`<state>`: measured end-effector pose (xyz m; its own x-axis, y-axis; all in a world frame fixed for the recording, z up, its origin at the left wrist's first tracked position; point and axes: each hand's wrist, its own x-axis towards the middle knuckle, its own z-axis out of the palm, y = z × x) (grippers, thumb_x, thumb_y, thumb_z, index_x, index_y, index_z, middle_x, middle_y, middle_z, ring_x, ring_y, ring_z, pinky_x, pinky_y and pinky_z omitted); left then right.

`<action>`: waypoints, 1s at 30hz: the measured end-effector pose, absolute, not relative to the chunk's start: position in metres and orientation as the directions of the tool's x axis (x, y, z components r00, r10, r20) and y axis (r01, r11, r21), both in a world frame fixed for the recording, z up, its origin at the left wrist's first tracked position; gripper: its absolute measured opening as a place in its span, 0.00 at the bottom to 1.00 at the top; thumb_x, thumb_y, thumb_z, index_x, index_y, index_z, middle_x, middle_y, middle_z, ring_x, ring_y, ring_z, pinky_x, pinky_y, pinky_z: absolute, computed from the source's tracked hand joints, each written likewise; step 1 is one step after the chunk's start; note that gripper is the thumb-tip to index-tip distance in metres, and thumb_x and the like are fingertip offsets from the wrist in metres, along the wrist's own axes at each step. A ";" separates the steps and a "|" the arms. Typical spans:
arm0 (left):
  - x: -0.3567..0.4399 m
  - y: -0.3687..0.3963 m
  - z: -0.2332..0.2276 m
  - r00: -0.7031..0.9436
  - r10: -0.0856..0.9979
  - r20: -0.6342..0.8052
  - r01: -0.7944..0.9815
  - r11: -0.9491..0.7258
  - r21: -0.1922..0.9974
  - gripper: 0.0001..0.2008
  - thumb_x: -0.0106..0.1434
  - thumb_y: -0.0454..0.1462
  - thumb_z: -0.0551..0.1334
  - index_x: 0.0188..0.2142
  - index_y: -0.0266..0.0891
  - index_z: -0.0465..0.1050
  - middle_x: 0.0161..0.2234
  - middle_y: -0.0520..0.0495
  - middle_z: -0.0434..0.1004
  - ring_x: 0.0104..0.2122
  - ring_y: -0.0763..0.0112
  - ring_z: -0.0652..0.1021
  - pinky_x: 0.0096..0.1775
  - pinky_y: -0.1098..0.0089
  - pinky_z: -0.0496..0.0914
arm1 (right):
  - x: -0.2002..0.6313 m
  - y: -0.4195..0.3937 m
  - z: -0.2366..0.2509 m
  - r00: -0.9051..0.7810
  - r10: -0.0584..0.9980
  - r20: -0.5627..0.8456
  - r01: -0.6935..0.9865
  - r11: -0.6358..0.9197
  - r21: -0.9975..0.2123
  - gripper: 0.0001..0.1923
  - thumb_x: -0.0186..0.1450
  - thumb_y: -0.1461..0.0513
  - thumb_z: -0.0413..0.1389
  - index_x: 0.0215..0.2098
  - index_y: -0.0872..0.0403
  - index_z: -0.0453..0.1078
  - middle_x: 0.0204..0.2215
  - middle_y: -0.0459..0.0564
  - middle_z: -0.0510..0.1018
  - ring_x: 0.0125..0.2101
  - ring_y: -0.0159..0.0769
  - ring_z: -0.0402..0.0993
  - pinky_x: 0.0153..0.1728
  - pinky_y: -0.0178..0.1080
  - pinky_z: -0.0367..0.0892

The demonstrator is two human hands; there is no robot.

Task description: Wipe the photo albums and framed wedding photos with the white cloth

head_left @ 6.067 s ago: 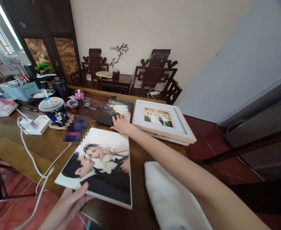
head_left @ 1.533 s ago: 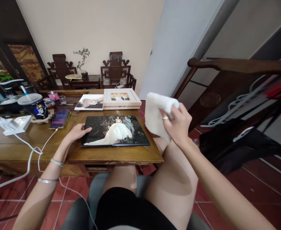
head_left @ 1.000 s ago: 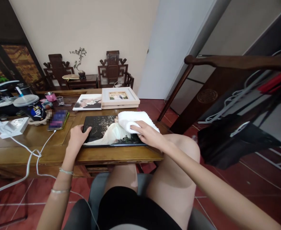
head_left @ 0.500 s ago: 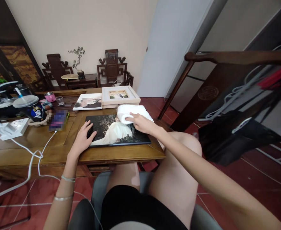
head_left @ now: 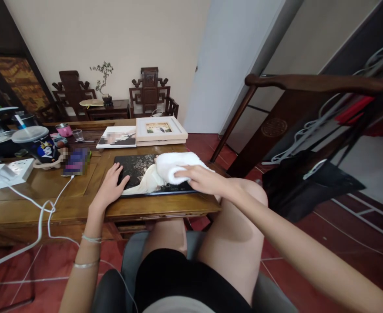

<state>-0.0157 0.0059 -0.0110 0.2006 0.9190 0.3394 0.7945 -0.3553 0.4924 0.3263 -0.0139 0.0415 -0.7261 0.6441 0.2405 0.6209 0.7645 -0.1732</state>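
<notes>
A dark wedding photo panel point(head_left: 136, 174) lies flat near the front edge of the wooden table point(head_left: 80, 204). My left hand point(head_left: 111, 184) rests flat on the panel's left edge, fingers spread, pinning it. A fluffy white cloth point(head_left: 175, 165) sits on the right half of the panel, and my right hand point(head_left: 199, 178) presses down on it with the fingers over its near side. The cloth hides the right part of the picture.
Behind the panel lie a light photo print point(head_left: 117, 137) and a white picture frame point(head_left: 159, 129). To the left are a phone point(head_left: 76, 161), a lidded cup point(head_left: 38, 143), a power strip point(head_left: 8, 170) and white cables. A wooden chair arm point(head_left: 309, 81) is on the right.
My right hand brought the white cloth from the air down onto the panel and has slid it back towards me and leftward. My left hand stays on the panel's left edge.
</notes>
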 end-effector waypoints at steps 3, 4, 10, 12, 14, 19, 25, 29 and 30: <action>-0.018 0.006 -0.011 0.211 0.911 0.355 0.791 -0.372 0.486 0.28 0.66 0.48 0.54 0.60 0.35 0.65 0.67 0.34 0.58 0.67 0.56 0.58 0.66 0.52 0.52 | 0.316 0.043 0.043 -0.708 0.649 0.278 0.637 0.757 -0.146 0.30 0.51 0.74 0.45 0.48 0.55 0.75 0.41 0.54 0.81 0.39 0.42 0.75 0.43 0.41 0.66; -0.018 0.006 -0.010 0.208 0.911 0.355 0.793 -0.370 0.485 0.28 0.66 0.49 0.54 0.60 0.35 0.65 0.67 0.34 0.58 0.67 0.56 0.58 0.66 0.52 0.52 | 0.314 0.057 0.044 -0.692 0.663 0.287 0.654 0.743 -0.140 0.29 0.51 0.74 0.45 0.47 0.55 0.75 0.40 0.54 0.81 0.39 0.42 0.74 0.42 0.40 0.65; -0.017 0.004 -0.006 0.204 0.920 0.334 0.814 -0.349 0.465 0.29 0.66 0.49 0.53 0.60 0.32 0.65 0.66 0.32 0.58 0.67 0.56 0.58 0.66 0.53 0.51 | 0.313 0.081 0.042 -0.652 0.701 0.289 0.697 0.704 -0.136 0.27 0.52 0.73 0.45 0.45 0.58 0.76 0.39 0.56 0.81 0.39 0.43 0.74 0.42 0.39 0.63; -0.016 0.004 -0.005 0.202 0.920 0.335 0.813 -0.348 0.468 0.29 0.66 0.48 0.54 0.61 0.33 0.64 0.66 0.33 0.58 0.67 0.56 0.58 0.66 0.53 0.52 | 0.315 0.065 0.040 -0.661 0.690 0.296 0.682 0.716 -0.147 0.27 0.52 0.74 0.45 0.46 0.58 0.75 0.39 0.57 0.81 0.39 0.43 0.74 0.43 0.39 0.63; -0.016 0.005 -0.006 0.194 0.920 0.342 0.809 -0.347 0.474 0.28 0.67 0.48 0.54 0.61 0.35 0.64 0.66 0.35 0.59 0.67 0.56 0.58 0.66 0.52 0.52 | 0.319 0.039 0.038 -0.672 0.679 0.296 0.668 0.728 -0.154 0.28 0.52 0.74 0.44 0.46 0.58 0.75 0.39 0.56 0.80 0.38 0.43 0.75 0.43 0.41 0.65; -0.016 0.009 -0.010 0.185 0.915 0.359 0.804 -0.351 0.479 0.27 0.68 0.45 0.50 0.61 0.33 0.64 0.66 0.35 0.59 0.67 0.57 0.59 0.66 0.52 0.52 | 0.333 -0.053 0.036 -0.679 0.671 0.297 0.644 0.739 -0.197 0.28 0.52 0.74 0.44 0.45 0.53 0.75 0.48 0.57 0.79 0.54 0.48 0.71 0.49 0.47 0.66; -0.018 0.010 -0.012 0.208 0.911 0.355 0.807 -0.365 0.464 0.28 0.67 0.45 0.51 0.61 0.32 0.64 0.66 0.34 0.59 0.67 0.56 0.58 0.66 0.53 0.52 | 0.341 -0.095 0.039 -0.695 0.673 0.252 0.635 0.739 -0.225 0.29 0.52 0.73 0.45 0.46 0.48 0.75 0.56 0.52 0.75 0.58 0.46 0.68 0.51 0.47 0.66; -0.017 0.007 -0.006 0.217 0.917 0.334 0.815 -0.358 0.455 0.29 0.67 0.45 0.51 0.61 0.29 0.63 0.66 0.31 0.57 0.67 0.56 0.58 0.66 0.54 0.52 | 0.329 -0.038 0.039 -0.685 0.674 0.278 0.639 0.738 -0.215 0.28 0.52 0.73 0.44 0.46 0.53 0.75 0.42 0.54 0.80 0.43 0.44 0.75 0.45 0.44 0.66; -0.017 0.007 -0.005 0.218 0.919 0.328 0.817 -0.356 0.455 0.29 0.67 0.45 0.51 0.61 0.27 0.63 0.66 0.30 0.57 0.67 0.56 0.58 0.66 0.54 0.52 | 0.326 -0.019 0.040 -0.673 0.679 0.294 0.646 0.733 -0.214 0.28 0.52 0.73 0.44 0.45 0.54 0.75 0.40 0.54 0.80 0.40 0.43 0.75 0.44 0.43 0.66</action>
<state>-0.0169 0.0068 -0.0052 0.2177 0.9191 0.3284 0.8166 -0.3558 0.4545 0.3256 -0.0186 0.0397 -0.6734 0.6785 0.2936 0.6456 0.7332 -0.2138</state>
